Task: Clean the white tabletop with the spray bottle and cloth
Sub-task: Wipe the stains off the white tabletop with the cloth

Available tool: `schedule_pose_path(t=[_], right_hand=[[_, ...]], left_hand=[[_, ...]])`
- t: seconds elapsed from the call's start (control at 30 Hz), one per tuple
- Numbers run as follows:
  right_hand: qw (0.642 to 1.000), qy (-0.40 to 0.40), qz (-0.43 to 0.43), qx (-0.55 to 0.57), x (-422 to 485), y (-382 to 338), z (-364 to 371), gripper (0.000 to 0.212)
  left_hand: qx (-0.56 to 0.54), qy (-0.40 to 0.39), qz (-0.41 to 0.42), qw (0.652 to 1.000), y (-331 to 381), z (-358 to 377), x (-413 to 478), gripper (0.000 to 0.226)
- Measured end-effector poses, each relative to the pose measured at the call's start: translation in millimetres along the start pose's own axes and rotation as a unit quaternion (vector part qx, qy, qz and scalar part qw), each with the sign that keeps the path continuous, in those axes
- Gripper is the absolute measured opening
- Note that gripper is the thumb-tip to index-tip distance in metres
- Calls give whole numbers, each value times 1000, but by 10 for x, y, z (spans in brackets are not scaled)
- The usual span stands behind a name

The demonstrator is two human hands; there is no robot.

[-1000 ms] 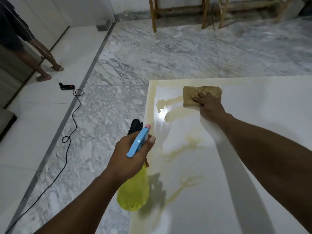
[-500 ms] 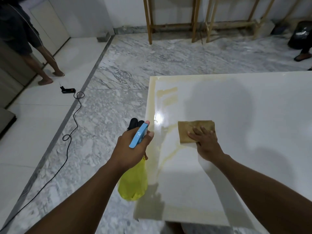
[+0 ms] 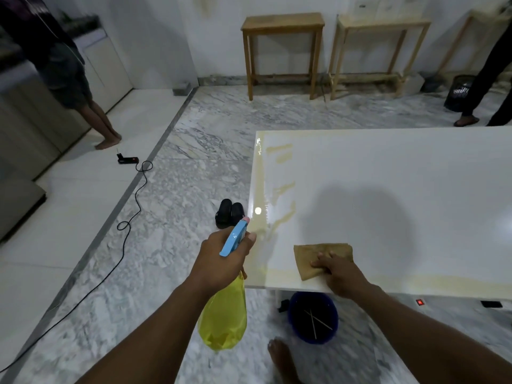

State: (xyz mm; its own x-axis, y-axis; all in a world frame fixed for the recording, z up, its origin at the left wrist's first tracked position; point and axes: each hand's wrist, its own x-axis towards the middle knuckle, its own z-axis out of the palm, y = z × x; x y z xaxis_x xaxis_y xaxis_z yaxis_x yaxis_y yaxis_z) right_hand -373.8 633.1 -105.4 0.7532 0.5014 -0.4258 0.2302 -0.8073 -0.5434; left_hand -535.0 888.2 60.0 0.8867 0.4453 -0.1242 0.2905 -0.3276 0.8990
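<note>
Head view, left to right. A standing person is at the far left edge, beside a black power strip whose cable trails across the marble floor. A pair of black sandals lies on the floor just beside the bench's left edge.

The left hand is clamped round the neck of the spray bottle. Its fingers are curled under the blue trigger head, and the yellow body hangs below the hand. The bottle is held off the bench's near left corner, over the floor, with the nozzle pointing away from the wearer.

The white bench carries yellowish streaks along its left and near edges. The brown cloth lies flat on the bench close to the near edge. The right hand rests on the cloth's near right part, fingers laid out and pressing down, not gripping. The cloth extends left and forward of the fingers.

A blue bucket stands on the floor under the bench edge, below that hand. Two wooden stools stand against the far wall.
</note>
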Motion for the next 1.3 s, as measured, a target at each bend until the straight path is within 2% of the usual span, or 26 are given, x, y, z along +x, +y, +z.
schedule_pose_path(t=[0.07,0.13,0.23,0.3,0.43,0.53,0.63,0.73,0.8,0.9,0.97,1.07,1.17,1.3], right_hand=[[1000,-30,2,-1,87,-174,-260,43],[997,-74,21,-2,287,-366,-619,43],[980,-170,80,73,700,-545,-1216,33],[966,-201,120,112,1125,-609,-1560,33],[969,-138,128,160,2094,-833,-2132,31],[989,-77,83,94,2830,-1076,-2509,29],[997,11,35,61,3555,-1281,-2748,30],[996,92,14,-1,4058,-1389,-2724,46],[995,103,6,2,4372,-1339,-2560,53],[995,100,13,20,4617,-1119,-2137,45],[990,131,-24,-44,4675,-922,-1826,41],[985,119,-68,-107,4535,-748,-1599,49],[987,121,-84,-65,4223,-608,-1447,46],[984,136,-96,-65,3539,-523,-1012,52]], left_hand=[[-4,0,11,1000,60,-54,99,21],[-12,1,11,1000,109,-108,303,13],[18,-5,17,1000,160,-154,725,18],[34,-8,23,999,182,-154,1101,23],[47,-14,18,999,221,-190,1907,20],[20,-14,1,1000,260,-232,2411,10],[32,-6,-3,999,212,-271,2875,22],[18,2,-17,1000,104,-291,3159,27],[24,-1,-26,999,-2,-298,3297,37],[10,-6,-37,999,-112,-285,3379,37],[-1,-9,-44,999,-174,-255,3402,30],[2,-11,-56,998,-227,-211,3368,31],[5,-10,-62,998,-240,-186,3223,25],[13,-19,-54,998,-241,-198,2875,13]])
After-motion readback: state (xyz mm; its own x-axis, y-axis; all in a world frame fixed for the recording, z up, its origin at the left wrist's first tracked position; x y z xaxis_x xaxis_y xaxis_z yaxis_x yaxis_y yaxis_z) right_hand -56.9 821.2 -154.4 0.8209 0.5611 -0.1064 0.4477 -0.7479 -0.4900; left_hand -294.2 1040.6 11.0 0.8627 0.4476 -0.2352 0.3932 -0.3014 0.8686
